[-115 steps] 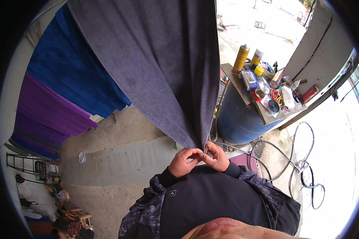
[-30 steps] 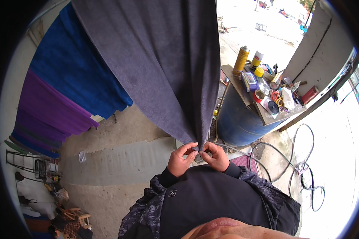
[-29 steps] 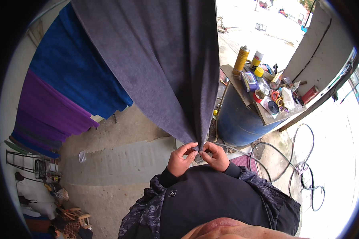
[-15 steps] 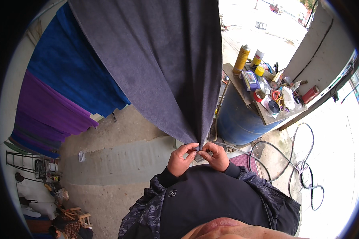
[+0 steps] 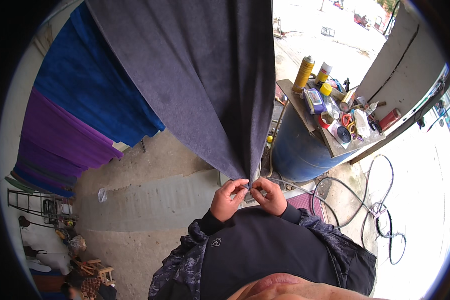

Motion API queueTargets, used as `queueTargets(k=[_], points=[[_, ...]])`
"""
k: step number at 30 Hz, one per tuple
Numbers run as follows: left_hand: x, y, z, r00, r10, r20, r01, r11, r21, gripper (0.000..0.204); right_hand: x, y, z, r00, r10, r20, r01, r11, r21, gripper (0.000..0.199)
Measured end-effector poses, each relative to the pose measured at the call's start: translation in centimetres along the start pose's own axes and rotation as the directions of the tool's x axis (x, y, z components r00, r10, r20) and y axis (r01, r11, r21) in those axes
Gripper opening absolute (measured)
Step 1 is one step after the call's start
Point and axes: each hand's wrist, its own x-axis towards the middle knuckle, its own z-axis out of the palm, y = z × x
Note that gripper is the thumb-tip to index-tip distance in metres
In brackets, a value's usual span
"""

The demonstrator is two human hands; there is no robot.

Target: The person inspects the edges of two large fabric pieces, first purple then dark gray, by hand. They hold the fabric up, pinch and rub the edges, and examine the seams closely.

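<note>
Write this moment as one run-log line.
left hand: pinching lower tip of grey cloth | right hand: pinching same tip | at left: blue cloth hanging | at right: blue barrel

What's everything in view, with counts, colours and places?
grey cloth: one, dark grey, hanging centre
blue cloth: one, blue, hanging left
purple cloths: count unclear, purple, far left
barrel: one, blue, right
board: one, brown, atop barrel
spray cans: two, yellow and white, on board
other items: uncounted, mixed, on board
hose: count unclear, black, floor right
mat: one, dark red, beside barrel
plastic bag: one, clear, floor left
wooden frame: one, light brown, lower left
left hand, right hand: two bare hands, at grey cloth's gathered end
</note>
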Motion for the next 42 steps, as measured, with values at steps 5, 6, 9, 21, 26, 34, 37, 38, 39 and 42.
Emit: queueTargets(k=[5,6,9,21,26,34,37,38,39,42], points=[[0.1,-0.3,0.1,1.000,-0.017,0.016,0.018,0.999,-0.028,0.026,0.3,-0.3,-0.4,0.990,-0.133,0.048,0.133,0.991,0.015,0.015],[0.1,-0.2,0.1,1.000,-0.023,0.010,0.024,0.998,-0.053,0.028,0.3,-0.4,-0.6,0.984,-0.161,0.070,0.160,0.987,0.016,0.018],[0.1,0.2,0.1,0.997,-0.078,0.026,0.080,0.994,-0.079,0.035,0.5,-0.5,-0.7,0.955,-0.256,0.147,0.255,0.967,0.026,0.017],[0.3,0.7,-0.5,0.971,-0.162,0.177,0.172,0.984,-0.039,0.047,0.3,-0.7,-1.7,0.933,-0.227,0.279,0.169,0.962,0.215,0.011],[0.2,0.5,-1.0,0.956,-0.138,0.259,0.165,0.983,-0.086,0.057,0.4,-0.7,-2.0,0.910,-0.240,0.339,0.141,0.946,0.292,0.009],[0.4,1.1,-1.3,0.927,-0.204,0.315,0.190,0.979,0.073,0.057,0.4,-0.1,-2.3,0.881,-0.243,0.406,0.034,0.888,0.458,0.025],[0.5,1.8,-1.0,0.906,-0.247,0.344,0.208,0.967,0.147,0.051,0.2,0.2,-2.5,0.883,-0.173,0.436,-0.059,0.881,0.469,0.031],[0.5,2.0,-0.9,0.899,-0.261,0.351,0.217,0.963,0.160,0.049,0.1,0.3,-2.5,0.887,-0.154,0.435,-0.076,0.881,0.467,0.032],[0.6,2.2,-0.7,0.893,-0.264,0.365,0.219,0.963,0.160,0.047,0.0,0.3,-2.6,0.890,-0.135,0.434,-0.093,0.881,0.465,0.033],[0.6,2.4,-0.3,0.887,-0.251,0.388,0.198,0.965,0.172,0.043,-0.5,0.2,-2.8,0.899,-0.077,0.432,-0.145,0.877,0.458,0.036]])
